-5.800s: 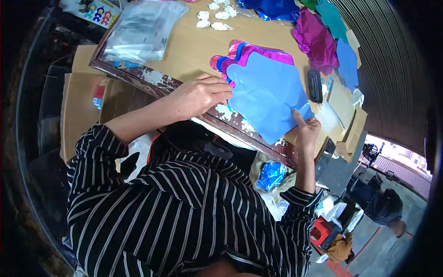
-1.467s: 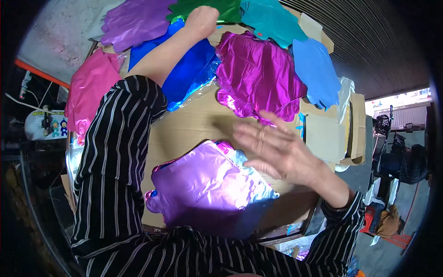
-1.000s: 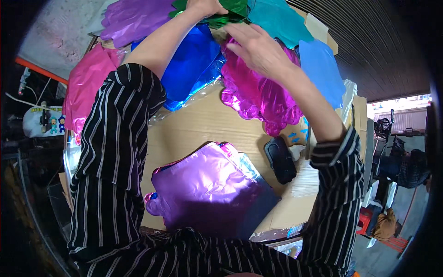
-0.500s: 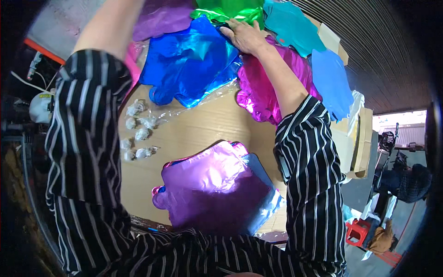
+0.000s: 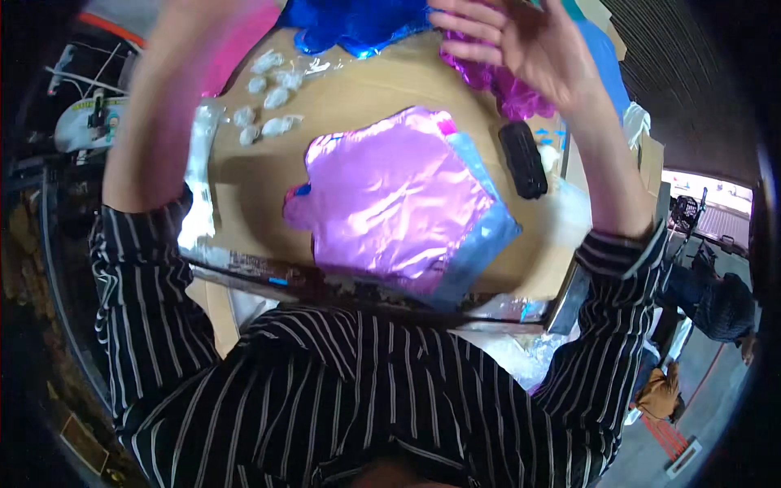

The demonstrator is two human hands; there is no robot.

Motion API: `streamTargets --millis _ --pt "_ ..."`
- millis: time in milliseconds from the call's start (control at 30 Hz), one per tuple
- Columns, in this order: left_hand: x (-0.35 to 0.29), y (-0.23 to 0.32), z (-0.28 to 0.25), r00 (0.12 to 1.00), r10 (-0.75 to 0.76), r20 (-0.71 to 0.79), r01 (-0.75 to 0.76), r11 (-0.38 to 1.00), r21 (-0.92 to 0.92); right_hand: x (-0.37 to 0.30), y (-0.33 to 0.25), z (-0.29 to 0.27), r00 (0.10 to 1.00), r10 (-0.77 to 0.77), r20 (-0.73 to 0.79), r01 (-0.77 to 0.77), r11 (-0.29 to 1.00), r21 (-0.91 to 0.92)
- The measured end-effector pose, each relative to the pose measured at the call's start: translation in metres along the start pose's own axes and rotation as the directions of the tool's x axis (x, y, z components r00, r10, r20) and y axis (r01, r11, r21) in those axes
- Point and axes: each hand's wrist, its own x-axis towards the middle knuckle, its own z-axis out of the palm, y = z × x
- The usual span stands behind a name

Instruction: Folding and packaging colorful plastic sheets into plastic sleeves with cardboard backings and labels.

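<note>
A stack of flat foil balloons lies in the middle of the cardboard-covered table, with a shiny light purple balloon (image 5: 390, 195) on top and blue foil (image 5: 476, 252) showing along its right side. My right hand (image 5: 529, 49) is raised beyond the stack, over a magenta foil balloon (image 5: 508, 93), its fingers spread and nothing in them. My left forearm (image 5: 159, 114) reaches up at the far left beside a pink foil sheet (image 5: 236, 53). The left hand is blurred and cut off by the top edge, so its fingers do not show.
Dark blue foil (image 5: 350, 28) lies at the far edge, and lighter blue foil (image 5: 604, 69) at the far right. Several small white plastic-wrapped bundles (image 5: 277, 98) sit at the left. A black oblong object (image 5: 523, 159) rests right of the stack. The cardboard (image 5: 252, 179) covers the table.
My right hand has lifted off the far foil balloons. The view has shifted, so the table appears higher up. The black oblong object now shows. My left arm is still stretched far out.
</note>
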Motion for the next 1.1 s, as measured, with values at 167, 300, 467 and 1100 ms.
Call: streamTargets --millis 167,300,467,1100 --pt "-0.102 0.018 0.026 0.91 0.134 0.392 -0.157 0.987 0.027 -0.109 0.046 0.044 0.975 0.042 -0.216 0.003 0.98 0.2" --pt "-0.186 0.037 0.027 0.817 0.189 0.545 -0.319 0.935 0.154 -0.162 0.101 0.022 0.986 0.14 -0.094 -0.128 0.984 0.121" --pt "-0.224 0.041 0.032 0.753 0.26 0.604 -0.335 0.942 0.012 -0.198 0.099 0.055 0.809 0.026 -0.588 -0.535 0.447 -0.717" --pt "0.067 -0.205 0.277 0.877 -0.013 0.48 -0.24 0.854 0.461 -0.229 0.107 0.043 0.965 -0.254 0.066 0.059 -0.035 -0.998"
